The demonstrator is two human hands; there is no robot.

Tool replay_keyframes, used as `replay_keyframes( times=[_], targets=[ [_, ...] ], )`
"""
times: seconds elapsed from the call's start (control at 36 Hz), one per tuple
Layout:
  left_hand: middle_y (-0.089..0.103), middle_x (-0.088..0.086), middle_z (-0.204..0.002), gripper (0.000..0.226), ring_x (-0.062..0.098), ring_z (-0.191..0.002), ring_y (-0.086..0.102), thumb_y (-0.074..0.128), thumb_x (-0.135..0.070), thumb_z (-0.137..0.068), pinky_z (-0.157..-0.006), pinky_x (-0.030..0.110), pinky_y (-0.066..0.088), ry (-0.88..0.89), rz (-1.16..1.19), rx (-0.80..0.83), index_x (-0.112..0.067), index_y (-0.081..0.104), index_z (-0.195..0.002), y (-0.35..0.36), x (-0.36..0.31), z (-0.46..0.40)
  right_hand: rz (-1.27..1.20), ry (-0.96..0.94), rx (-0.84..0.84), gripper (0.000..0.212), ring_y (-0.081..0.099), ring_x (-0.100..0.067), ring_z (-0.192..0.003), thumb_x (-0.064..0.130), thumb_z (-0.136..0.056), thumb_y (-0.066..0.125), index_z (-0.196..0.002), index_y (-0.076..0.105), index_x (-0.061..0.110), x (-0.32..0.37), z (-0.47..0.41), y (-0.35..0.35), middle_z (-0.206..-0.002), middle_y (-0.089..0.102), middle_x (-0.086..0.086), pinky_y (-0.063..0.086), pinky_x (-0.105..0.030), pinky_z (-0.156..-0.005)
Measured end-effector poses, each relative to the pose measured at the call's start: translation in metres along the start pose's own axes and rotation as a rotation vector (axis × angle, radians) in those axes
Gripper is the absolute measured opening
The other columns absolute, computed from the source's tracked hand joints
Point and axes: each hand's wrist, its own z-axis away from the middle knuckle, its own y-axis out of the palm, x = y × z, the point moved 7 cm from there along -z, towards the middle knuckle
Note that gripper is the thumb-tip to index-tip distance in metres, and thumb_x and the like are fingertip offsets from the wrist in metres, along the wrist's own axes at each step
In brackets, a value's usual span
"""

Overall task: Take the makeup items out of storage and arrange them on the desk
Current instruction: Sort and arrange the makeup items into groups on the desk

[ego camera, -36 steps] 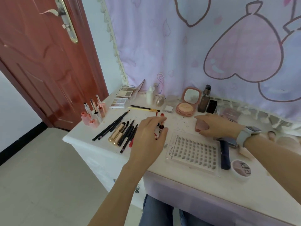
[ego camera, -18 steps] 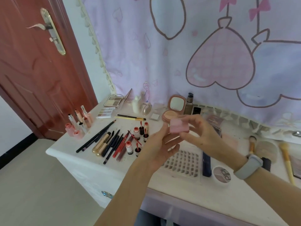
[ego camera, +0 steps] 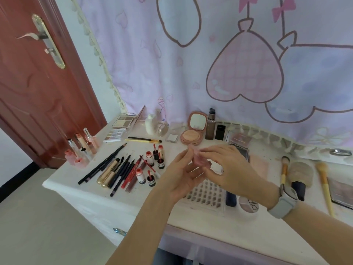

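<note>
pink compact (ego camera: 202,162) blurred, lash tray (ego camera: 205,194) half hidden

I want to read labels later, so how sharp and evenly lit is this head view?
Head view: soft, even daylight with faint shadows. The pink case between the left hand and right hand is motion-blurred. The door and desk edge bow from wide-angle distortion. Lettering on the small red bottles is unreadable.
</note>
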Motion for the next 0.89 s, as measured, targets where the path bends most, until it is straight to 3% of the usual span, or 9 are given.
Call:
replay_keyframes(
  times=[0.19,0.56,0.69,0.78,0.89],
  targets=[
    [0.069,0.018,-0.09,0.042,0.032,-0.084,0.069,0.067,-0.026,-0.079,-0.068,0.038,0.058,0.056,-0.019,-0.026,-0.006,0.055,-0.114,0.001,0.0,-0.004,0.005,-0.019,0.125,0.037,0.061,-0.018,-0.106,0.02,-0.086,0.059,-0.123,0.061,0.022,-0.001,-0.004,0.001,-0.12,0.065,0.008,0.045,-0.043,-0.089],
    [0.07,0.018,-0.085,0.039,0.034,-0.085,0.069,0.07,-0.025,-0.077,-0.064,0.039,0.058,0.006,-0.022,-0.06,-0.006,0.053,-0.106,-0.001,0.002,-0.009,0.04,0.041,0.184,0.022,0.058,-0.015,-0.088,0.028,-0.087,0.052,-0.104,0.064,0.023,-0.007,-0.006,0.009,-0.095,0.069,0.009,0.046,-0.034,-0.082],
    [0.07,0.02,-0.09,0.037,0.035,-0.087,0.069,0.071,-0.025,-0.077,-0.068,0.04,0.058,-0.047,-0.047,-0.085,-0.005,0.058,-0.105,-0.007,0.001,-0.009,-0.026,0.178,0.2,0.035,0.057,-0.007,-0.092,0.028,-0.089,0.051,-0.124,0.057,0.031,-0.023,-0.007,0.008,-0.106,0.066,0.011,0.045,-0.024,-0.081],
    [0.068,0.022,-0.087,0.034,0.035,-0.079,0.069,0.069,-0.026,-0.081,-0.064,0.037,0.058,-0.115,-0.037,-0.113,-0.002,0.06,-0.103,-0.011,0.002,-0.008,-0.131,0.239,0.166,0.029,0.057,0.005,-0.074,0.025,-0.092,0.05,-0.118,0.062,0.025,-0.031,-0.009,0.005,-0.096,0.069,0.012,0.045,-0.011,-0.068],
    [0.059,0.025,-0.111,0.031,0.035,-0.077,0.067,0.062,-0.026,-0.089,-0.061,0.037,0.059,-0.166,0.002,-0.184,-0.001,0.058,-0.107,-0.014,0.001,-0.01,-0.232,0.348,0.088,0.024,0.05,0.021,-0.065,0.018,-0.092,0.051,-0.109,0.067,0.016,-0.046,-0.014,0.003,-0.084,0.061,0.015,0.038,0.001,-0.062]
  ],
)
